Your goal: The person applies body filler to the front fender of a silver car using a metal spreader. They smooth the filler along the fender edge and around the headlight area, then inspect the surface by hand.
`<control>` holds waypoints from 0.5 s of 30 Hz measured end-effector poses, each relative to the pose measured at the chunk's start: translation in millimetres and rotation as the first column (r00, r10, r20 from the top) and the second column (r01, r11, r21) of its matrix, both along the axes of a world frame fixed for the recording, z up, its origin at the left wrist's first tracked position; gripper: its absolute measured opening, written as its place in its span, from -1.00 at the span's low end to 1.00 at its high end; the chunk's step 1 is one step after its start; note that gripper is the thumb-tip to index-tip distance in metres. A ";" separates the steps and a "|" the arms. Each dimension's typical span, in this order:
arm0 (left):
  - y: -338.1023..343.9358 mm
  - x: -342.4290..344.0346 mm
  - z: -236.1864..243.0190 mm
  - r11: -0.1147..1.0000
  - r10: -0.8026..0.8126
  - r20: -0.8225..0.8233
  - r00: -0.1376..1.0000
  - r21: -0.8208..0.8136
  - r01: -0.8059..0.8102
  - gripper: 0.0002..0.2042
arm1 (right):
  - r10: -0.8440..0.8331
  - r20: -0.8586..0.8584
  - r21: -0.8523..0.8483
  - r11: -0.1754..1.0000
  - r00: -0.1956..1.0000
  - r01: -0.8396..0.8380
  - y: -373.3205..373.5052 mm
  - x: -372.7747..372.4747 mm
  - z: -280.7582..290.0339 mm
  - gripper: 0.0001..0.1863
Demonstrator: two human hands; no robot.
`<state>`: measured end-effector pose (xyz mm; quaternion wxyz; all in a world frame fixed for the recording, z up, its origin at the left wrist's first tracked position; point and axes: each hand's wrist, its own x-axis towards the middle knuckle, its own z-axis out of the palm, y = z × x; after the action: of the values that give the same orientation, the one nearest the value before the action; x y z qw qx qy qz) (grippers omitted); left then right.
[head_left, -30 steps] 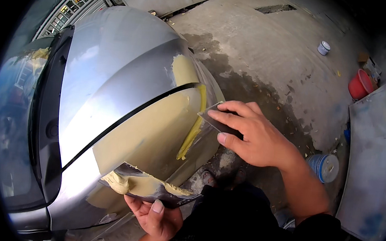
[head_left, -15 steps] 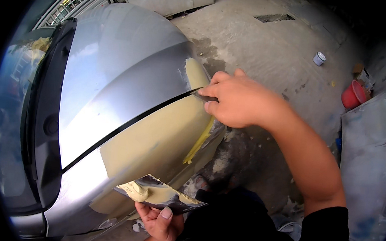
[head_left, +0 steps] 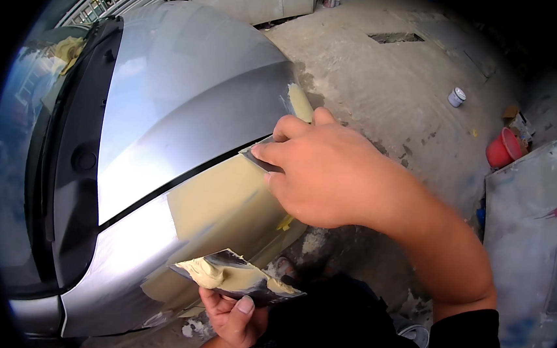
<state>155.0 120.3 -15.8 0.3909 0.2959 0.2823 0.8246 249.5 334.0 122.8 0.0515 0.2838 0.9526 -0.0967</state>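
My right hand pinches a thin dark putty spreader, its edge against the upper rim of the fender beside the bonnet gap. Tan body filler covers much of the silver fender. Another filler patch lies on the front corner of the bonnet. Below, my left hand grips a dark flat mixing board from underneath, thumb on its near edge. A thick lump of pale yellow filler rests on that board. My right palm and fingers hide part of the fender's front end.
The windscreen is at the left. A small tin stands on the concrete floor. Farther right are a red bucket and a paint-stained panel. A recessed opening breaks the floor at the back.
My right hand has drawn the spreader back along the fender's upper edge, leftward and nearer. My left hand still holds the loaded board in nearly the same place. The view has shifted slightly.
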 end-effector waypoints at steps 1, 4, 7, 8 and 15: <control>-1.5 -1.1 0.3 1.000 0.006 0.002 1.000 -0.001 -0.006 -0.27 | -0.010 -0.052 -0.044 0.999 0.999 0.007 -1.5 0.8 0.5 -0.58; -8.4 -6.9 -1.6 0.999 0.043 0.040 0.998 0.011 -0.044 -0.29 | -0.212 -0.306 -0.295 0.948 0.928 0.119 1.3 16.3 -6.8 -0.54; -12.5 -9.7 -2.9 1.000 -0.001 0.028 1.000 0.027 0.000 -0.28 | -0.306 -0.239 -0.335 0.917 0.921 0.218 29.8 40.9 -38.4 -0.48; -13.5 -11.6 -3.4 0.999 -0.024 0.008 1.000 0.028 0.024 -0.26 | -0.325 -0.234 -0.356 0.906 0.916 0.230 31.6 39.7 -40.5 -0.48; -14.4 -10.4 -2.3 1.000 0.001 0.025 1.000 0.015 -0.001 -0.31 | -0.367 -0.208 -0.364 0.890 0.907 0.276 47.3 56.9 -54.9 -0.48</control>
<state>144.6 105.9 -18.2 0.3918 0.2884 0.2711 0.8306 306.5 381.3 67.9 -0.0500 0.4103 0.8604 -0.2981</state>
